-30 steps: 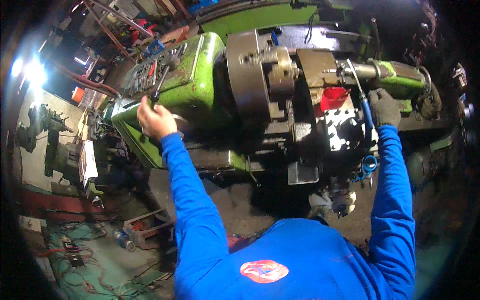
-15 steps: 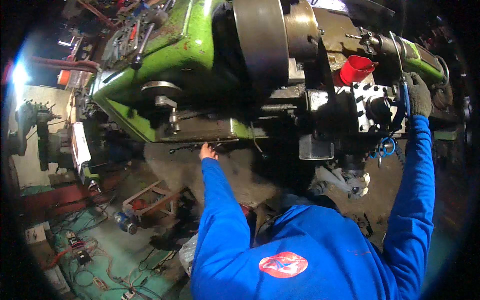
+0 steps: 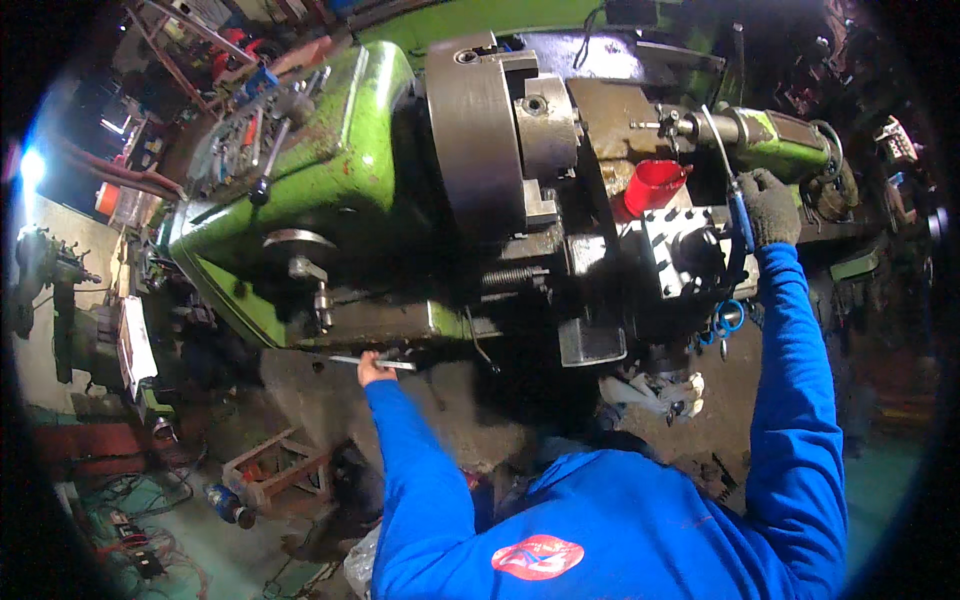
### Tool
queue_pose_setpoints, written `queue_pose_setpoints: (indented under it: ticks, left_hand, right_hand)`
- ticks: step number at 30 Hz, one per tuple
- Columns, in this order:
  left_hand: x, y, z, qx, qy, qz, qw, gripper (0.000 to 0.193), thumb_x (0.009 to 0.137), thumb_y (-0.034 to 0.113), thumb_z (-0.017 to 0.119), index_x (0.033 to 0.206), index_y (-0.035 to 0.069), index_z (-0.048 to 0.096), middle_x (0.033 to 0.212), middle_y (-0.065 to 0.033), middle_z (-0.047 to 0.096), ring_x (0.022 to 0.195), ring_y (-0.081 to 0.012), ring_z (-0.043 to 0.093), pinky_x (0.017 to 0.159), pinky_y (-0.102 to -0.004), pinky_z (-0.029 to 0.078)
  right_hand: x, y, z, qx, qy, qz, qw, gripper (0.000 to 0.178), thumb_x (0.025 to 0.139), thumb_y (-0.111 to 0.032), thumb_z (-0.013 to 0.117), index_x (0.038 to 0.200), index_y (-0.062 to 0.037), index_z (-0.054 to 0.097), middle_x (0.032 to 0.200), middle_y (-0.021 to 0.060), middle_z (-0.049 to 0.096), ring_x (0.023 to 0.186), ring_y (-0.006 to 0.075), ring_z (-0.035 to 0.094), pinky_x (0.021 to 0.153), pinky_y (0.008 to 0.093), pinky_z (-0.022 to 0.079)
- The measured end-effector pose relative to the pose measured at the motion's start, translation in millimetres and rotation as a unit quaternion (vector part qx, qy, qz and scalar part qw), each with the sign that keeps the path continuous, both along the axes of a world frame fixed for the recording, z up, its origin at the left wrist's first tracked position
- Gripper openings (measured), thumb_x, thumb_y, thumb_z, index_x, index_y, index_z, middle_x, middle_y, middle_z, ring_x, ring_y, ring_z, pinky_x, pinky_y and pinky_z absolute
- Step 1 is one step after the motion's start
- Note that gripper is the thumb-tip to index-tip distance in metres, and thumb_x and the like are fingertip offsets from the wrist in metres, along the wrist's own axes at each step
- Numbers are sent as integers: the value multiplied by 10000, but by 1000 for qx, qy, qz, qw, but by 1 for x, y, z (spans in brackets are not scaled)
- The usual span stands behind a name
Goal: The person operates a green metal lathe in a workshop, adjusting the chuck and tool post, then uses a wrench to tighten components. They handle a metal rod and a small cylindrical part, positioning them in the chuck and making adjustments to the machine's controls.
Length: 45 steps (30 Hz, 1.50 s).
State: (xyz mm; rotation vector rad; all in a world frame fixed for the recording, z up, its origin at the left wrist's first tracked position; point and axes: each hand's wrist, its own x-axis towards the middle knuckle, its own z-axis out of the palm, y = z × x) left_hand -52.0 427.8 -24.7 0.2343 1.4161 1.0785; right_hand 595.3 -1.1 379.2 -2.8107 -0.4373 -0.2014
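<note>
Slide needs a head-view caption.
Left hand grips a thin metal rod under the green lathe; gloved right hand at its toolpost.

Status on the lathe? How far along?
Done: nothing visibly finished; the chuck looks empty. In hand: left hand grips a thin metal rod under the green headstock; gloved right hand holds a blue-handled lever by the tool post. Left: cannot tell.

Dim workshop overall, black fisheye vignette round the rim, straight edges bowed. Blown-out lamp (image 3: 32, 165) glare far left of left hand (image 3: 372, 368). Soft sheen on green lathe (image 3: 330, 150) and chuck (image 3: 480, 130) above those fingers. Deep shadow below right hand (image 3: 768, 205), detail lost. Slight softness and noise throughout, worse toward edges.
</note>
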Motion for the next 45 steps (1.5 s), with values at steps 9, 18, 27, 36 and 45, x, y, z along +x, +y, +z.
queue_pose_setpoints:
  ticks: [9,18,27,36,45]
  left_hand:
    - [16,-192,182,113,91,-82,986,277,1096,159,582,1355,218,504,1216,-20,665,1001,-127,623,845,-363,488]
    - [6,-256,263,365,431,-376,735,423,867,42,710,1282,114,731,1151,-99,736,981,-278,713,895,-416,577]
    - [168,-195,466,563,382,-593,430,492,758,54,721,1239,148,762,947,-105,731,864,-296,718,782,-431,563]
    - [299,-111,515,725,337,-321,509,346,924,14,627,1268,-6,663,1272,-167,645,1225,-330,598,1133,-442,428]
    - [346,-115,447,751,386,-386,372,370,836,107,772,1201,88,716,1254,-121,679,1222,-339,612,1140,-500,397]
  right_hand:
    - [-39,20,36,36,38,-28,998,454,987,-515,581,1252,-176,727,1253,204,739,1182,449,684,999,537,535]
    - [-167,25,76,424,-201,293,833,499,806,-78,825,1280,-14,686,1235,172,688,1193,350,665,1060,452,522]
    - [-245,48,94,-50,12,559,827,347,862,-258,724,1193,-157,695,970,100,757,965,328,756,813,506,580]
    - [-199,-14,41,179,100,269,941,376,819,-249,841,1161,-115,762,1042,142,779,959,359,760,818,457,595]
    - [-191,0,56,360,205,77,907,297,835,-159,817,1099,-35,764,971,149,776,850,258,760,781,362,582]
